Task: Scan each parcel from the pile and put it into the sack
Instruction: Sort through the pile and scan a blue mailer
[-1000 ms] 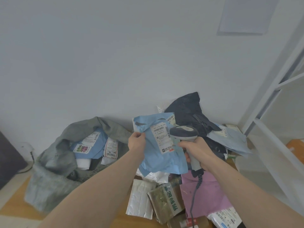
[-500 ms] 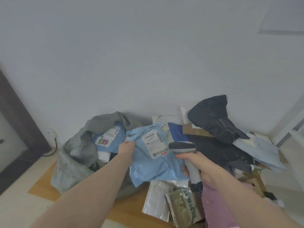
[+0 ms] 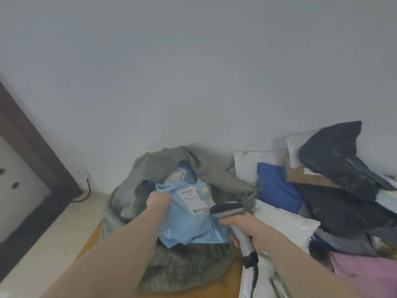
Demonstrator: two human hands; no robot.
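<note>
Head view, near first: right hand (image 3: 255,230) wrapped round grey scanner (image 3: 235,224) handle, cord hanging below. Left hand (image 3: 158,202) pinching top-left corner of light-blue parcel (image 3: 189,216), label up, held over open mouth of grey sack (image 3: 171,244). Sack on wood floor (image 3: 88,250) w/ pale edge. Right of sack: pile (image 3: 335,190), black, blue, white, pink mailers. Behind sack: plain wall (image 3: 193,72); dark frame (image 3: 32,151) left of sack.

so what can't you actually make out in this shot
- Head view: print on the light blue parcel's label is too blurred and small to read.
- What lies deeper in the grey sack is hidden by that parcel and the sack's folds.
- The left hand's fingers are curled behind the parcel's edge.
- The scanner's cable runs off the bottom edge.
</note>
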